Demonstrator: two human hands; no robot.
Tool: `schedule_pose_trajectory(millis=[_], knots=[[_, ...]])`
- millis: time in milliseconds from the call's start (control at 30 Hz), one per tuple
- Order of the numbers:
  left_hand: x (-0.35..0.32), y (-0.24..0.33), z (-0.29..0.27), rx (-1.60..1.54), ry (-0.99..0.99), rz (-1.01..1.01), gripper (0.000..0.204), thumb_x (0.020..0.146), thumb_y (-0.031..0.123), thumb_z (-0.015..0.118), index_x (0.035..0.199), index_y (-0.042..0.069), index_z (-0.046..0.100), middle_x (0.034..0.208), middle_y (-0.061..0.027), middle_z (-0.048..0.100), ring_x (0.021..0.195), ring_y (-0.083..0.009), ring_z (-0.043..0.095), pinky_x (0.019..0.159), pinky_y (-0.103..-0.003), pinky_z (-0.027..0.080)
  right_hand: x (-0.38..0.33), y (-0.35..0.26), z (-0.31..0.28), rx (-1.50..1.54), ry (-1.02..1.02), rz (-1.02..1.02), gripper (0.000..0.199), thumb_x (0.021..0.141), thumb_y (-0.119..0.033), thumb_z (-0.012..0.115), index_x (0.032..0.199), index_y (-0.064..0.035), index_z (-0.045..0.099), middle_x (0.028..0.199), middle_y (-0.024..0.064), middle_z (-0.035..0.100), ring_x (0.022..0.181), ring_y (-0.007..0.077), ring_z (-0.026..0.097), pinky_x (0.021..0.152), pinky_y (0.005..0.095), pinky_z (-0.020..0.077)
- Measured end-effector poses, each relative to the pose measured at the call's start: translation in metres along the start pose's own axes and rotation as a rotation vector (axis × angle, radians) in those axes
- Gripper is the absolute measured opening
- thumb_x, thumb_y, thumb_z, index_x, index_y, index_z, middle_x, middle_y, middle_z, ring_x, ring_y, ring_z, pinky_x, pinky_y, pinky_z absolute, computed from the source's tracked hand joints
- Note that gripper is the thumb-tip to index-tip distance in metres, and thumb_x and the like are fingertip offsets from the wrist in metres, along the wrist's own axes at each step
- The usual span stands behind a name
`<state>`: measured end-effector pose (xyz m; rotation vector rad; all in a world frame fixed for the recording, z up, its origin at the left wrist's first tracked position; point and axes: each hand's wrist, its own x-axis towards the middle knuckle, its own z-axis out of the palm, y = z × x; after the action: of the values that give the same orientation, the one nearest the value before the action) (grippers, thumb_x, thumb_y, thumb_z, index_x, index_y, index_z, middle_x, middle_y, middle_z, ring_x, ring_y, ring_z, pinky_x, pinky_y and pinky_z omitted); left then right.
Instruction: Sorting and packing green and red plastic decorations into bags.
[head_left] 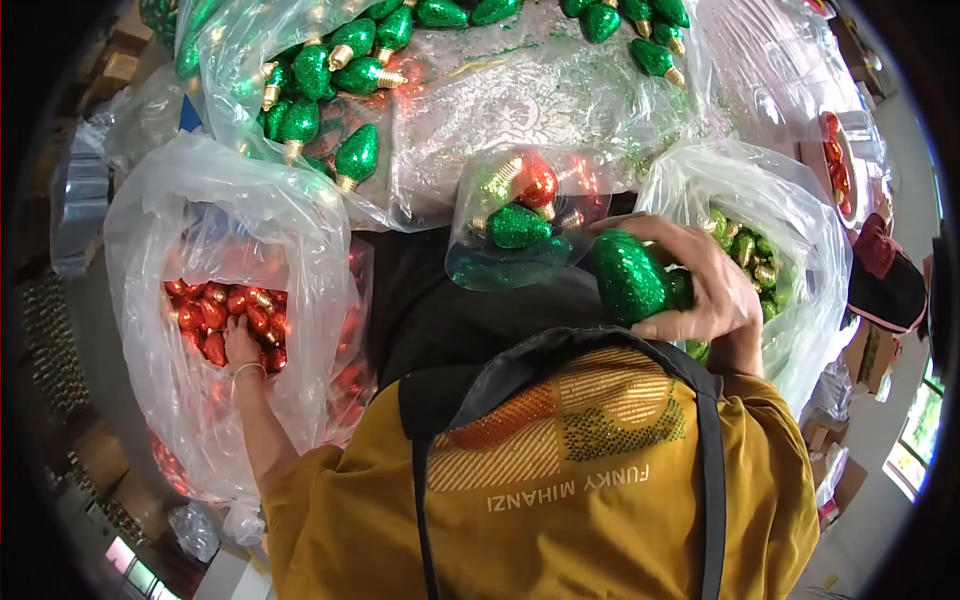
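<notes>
My right hand (705, 280) is closed around a large green glitter bulb ornament (628, 278), and part of a second green bulb shows between the fingers. Just left of it, a clear plastic box (478, 272) at the table's near edge contains a red bulb (536, 182), a dark green bulb (519, 227) and a light green one (494, 183). My left hand (241, 345) reaches into a clear plastic bag (150, 240) and touches red glitter bulbs (213, 313). Its fingertips are partly hidden among them, so I cannot tell whether it grips one.
Green bulbs with gold screw bases (357, 152) spill from a bag at the table's far left. More green bulbs (652, 58) lie far right. Beside my right arm an open bag (810, 250) carries light green bulbs. A plastic-covered table (530, 100) spans the front.
</notes>
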<state>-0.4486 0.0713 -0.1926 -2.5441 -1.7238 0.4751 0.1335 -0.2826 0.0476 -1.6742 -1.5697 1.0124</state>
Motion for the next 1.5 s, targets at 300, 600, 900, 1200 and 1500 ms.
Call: schedule_pose_trajectory(millis=[300, 600, 900, 1200, 1500], knots=[[-0.043, 0.074, -0.180, -1.016, 0.501, -0.108, 0.038, 0.091, 0.011, 0.054, 0.126, 0.000, 0.049, 0.118, -0.0153, 0.058, 0.102, -0.0235, 0.060, 0.088, -0.033, 0.046, 0.038, 0.018, 0.021, -0.353, 0.067, -0.292, 0.066, 0.067, -0.028, 0.075, 0.119, -0.0007, 0.045, 0.101, 0.0176, 0.061, 0.084, 0.0325, 0.064, 0.071, 0.0379, 0.0521], [-0.026, 0.355, -0.323, -1.087, 0.644, 0.956, 0.036, 0.086, 0.016, 0.062, 0.119, 0.004, 0.053, 0.112, -0.0134, 0.058, 0.098, -0.0272, 0.060, 0.086, -0.033, 0.046, 0.107, 0.034, -0.036, -0.493, 0.084, -0.503, 0.065, 0.068, -0.025, 0.072, 0.119, 0.0001, 0.042, 0.090, 0.0207, 0.062, 0.079, 0.0400, 0.062, 0.069, 0.0419, 0.0505], [0.065, 0.399, -0.329, -0.543, 0.163, 1.272, 0.037, 0.085, 0.024, 0.061, 0.114, 0.002, 0.056, 0.099, -0.0138, 0.064, 0.090, -0.0281, 0.061, 0.077, -0.035, 0.048, 0.103, 0.047, -0.052, -0.319, 0.109, -0.337, 0.070, 0.068, -0.025, 0.068, 0.125, 0.0014, 0.038, 0.096, 0.0212, 0.057, 0.087, 0.0366, 0.059, 0.077, 0.0393, 0.0459], [0.086, 0.452, -0.368, -0.057, -0.587, 1.320, 0.034, 0.080, 0.021, 0.062, 0.108, 0.002, 0.061, 0.092, -0.0181, 0.065, 0.088, -0.0346, 0.061, 0.077, -0.040, 0.048, 0.132, 0.055, -0.078, -0.297, 0.081, -0.297, 0.060, 0.074, -0.023, 0.065, 0.121, 0.0036, 0.038, 0.070, 0.0184, 0.056, 0.065, 0.0323, 0.059, 0.062, 0.0382, 0.0460], [0.061, 0.448, -0.355, 0.183, -0.325, 1.502, 0.035, 0.081, 0.014, 0.058, 0.115, 0.005, 0.057, 0.106, -0.0187, 0.059, 0.101, -0.0342, 0.056, 0.087, -0.041, 0.044, 0.137, 0.024, -0.091, -0.235, -0.066, -0.077, 0.057, 0.076, -0.029, 0.068, 0.118, 0.0028, 0.048, 0.071, 0.0128, 0.060, 0.064, 0.0212, 0.061, 0.061, 0.0330, 0.0479]])
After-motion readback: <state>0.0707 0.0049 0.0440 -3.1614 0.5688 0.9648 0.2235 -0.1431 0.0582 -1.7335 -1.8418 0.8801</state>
